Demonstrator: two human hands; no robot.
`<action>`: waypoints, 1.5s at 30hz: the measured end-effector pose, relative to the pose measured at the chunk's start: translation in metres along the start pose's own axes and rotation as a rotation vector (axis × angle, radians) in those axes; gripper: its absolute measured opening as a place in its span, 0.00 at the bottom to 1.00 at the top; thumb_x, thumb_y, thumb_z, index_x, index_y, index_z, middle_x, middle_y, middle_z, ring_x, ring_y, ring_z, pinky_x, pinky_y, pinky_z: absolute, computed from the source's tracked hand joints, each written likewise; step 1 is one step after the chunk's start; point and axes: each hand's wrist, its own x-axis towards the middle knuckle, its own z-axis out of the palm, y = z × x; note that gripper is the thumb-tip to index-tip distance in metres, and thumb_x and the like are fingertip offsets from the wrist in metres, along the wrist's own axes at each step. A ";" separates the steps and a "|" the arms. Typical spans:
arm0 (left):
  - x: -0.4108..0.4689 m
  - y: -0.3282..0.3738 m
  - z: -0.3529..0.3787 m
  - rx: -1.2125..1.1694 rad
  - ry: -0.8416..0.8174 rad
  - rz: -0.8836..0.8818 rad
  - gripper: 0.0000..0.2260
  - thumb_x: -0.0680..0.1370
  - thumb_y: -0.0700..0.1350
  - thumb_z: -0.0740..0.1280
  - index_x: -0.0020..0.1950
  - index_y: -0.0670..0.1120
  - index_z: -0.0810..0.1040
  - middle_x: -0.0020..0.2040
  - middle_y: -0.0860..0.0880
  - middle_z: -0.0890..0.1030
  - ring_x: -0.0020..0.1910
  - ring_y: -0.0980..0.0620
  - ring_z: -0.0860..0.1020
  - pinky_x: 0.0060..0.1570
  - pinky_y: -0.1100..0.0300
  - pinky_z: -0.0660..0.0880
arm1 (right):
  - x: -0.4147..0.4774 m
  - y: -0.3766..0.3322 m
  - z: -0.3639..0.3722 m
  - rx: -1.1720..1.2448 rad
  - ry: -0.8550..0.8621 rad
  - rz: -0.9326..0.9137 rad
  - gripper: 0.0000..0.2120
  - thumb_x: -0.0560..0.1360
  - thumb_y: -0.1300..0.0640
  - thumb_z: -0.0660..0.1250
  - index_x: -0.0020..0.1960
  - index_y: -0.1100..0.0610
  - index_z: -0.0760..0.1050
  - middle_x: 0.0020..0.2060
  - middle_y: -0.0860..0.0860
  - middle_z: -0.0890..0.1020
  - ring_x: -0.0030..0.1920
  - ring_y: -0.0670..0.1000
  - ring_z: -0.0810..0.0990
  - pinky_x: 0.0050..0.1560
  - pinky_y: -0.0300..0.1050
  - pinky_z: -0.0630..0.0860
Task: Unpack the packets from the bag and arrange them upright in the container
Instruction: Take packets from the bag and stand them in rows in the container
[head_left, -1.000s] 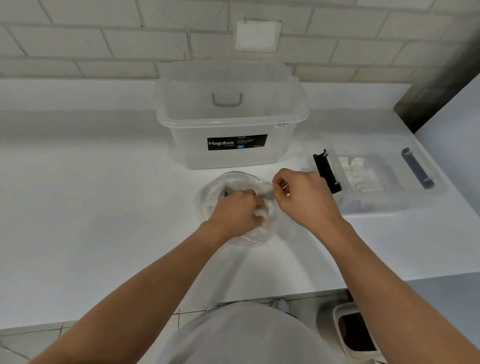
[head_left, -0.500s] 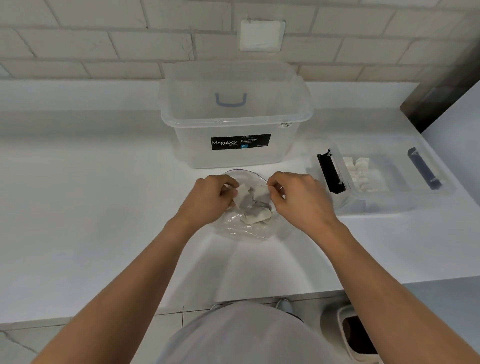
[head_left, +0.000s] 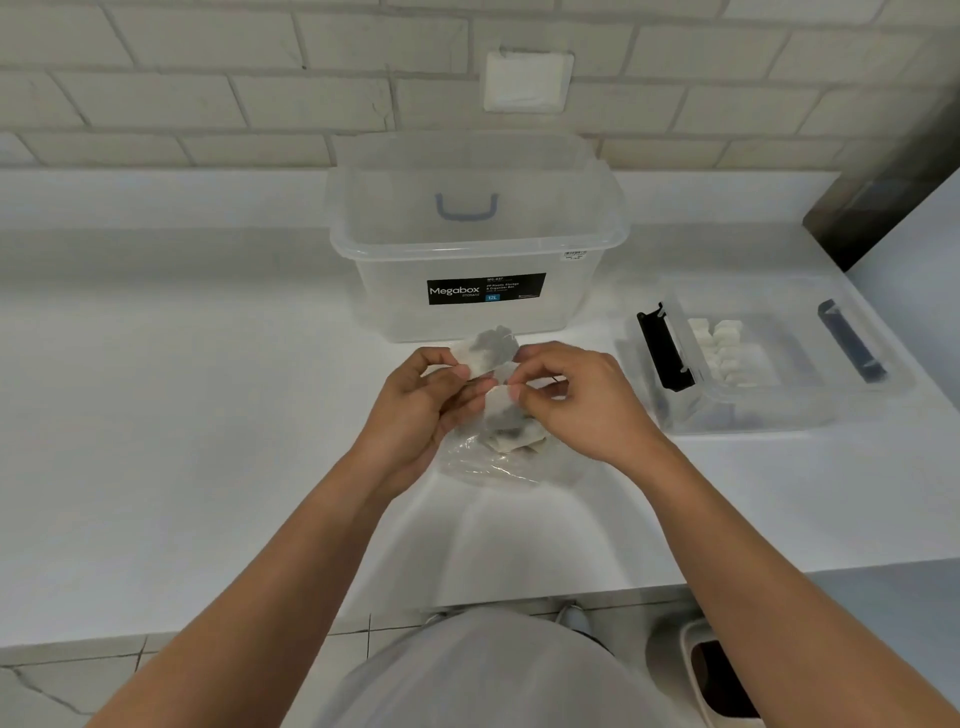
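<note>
A clear plastic bag (head_left: 483, 462) lies crumpled on the white counter in front of me, with a few pale packets (head_left: 511, 439) still on it. My left hand (head_left: 421, 410) pinches one packet (head_left: 485, 351) lifted above the bag. My right hand (head_left: 582, 400) pinches a second packet (head_left: 501, 402) just below it, close to my left fingers. To the right stands a small clear container (head_left: 769, 410) with black clips, holding several white packets (head_left: 719, 348) standing in a row at its far side.
A large clear Megabox tub (head_left: 478, 244) stands open behind the bag, against the brick wall. The counter's front edge runs below my forearms. A bin (head_left: 711, 675) sits on the floor at the lower right.
My left hand came out of the bag with a packet and both hands rose, each now pinching a packet. The bag has slumped flat on the counter.
</note>
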 end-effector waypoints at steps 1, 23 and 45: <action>0.000 -0.003 0.002 0.024 -0.002 -0.004 0.04 0.82 0.34 0.64 0.52 0.43 0.74 0.45 0.42 0.84 0.46 0.49 0.85 0.53 0.58 0.82 | 0.001 -0.001 -0.001 0.023 0.036 -0.020 0.06 0.73 0.62 0.73 0.44 0.52 0.85 0.49 0.39 0.83 0.49 0.40 0.83 0.49 0.31 0.78; 0.010 0.019 0.008 0.719 0.106 0.413 0.03 0.77 0.46 0.74 0.48 0.50 0.88 0.47 0.56 0.87 0.45 0.55 0.84 0.50 0.55 0.82 | 0.000 -0.001 -0.024 -0.361 0.030 -0.279 0.05 0.76 0.58 0.69 0.48 0.52 0.83 0.54 0.44 0.81 0.50 0.47 0.81 0.52 0.48 0.79; 0.047 0.026 0.140 0.309 -0.072 0.433 0.03 0.79 0.37 0.71 0.50 0.39 0.84 0.43 0.40 0.86 0.45 0.45 0.86 0.49 0.56 0.83 | -0.026 0.043 -0.220 -0.184 0.502 0.036 0.03 0.79 0.55 0.70 0.51 0.51 0.83 0.41 0.44 0.86 0.43 0.45 0.86 0.51 0.46 0.83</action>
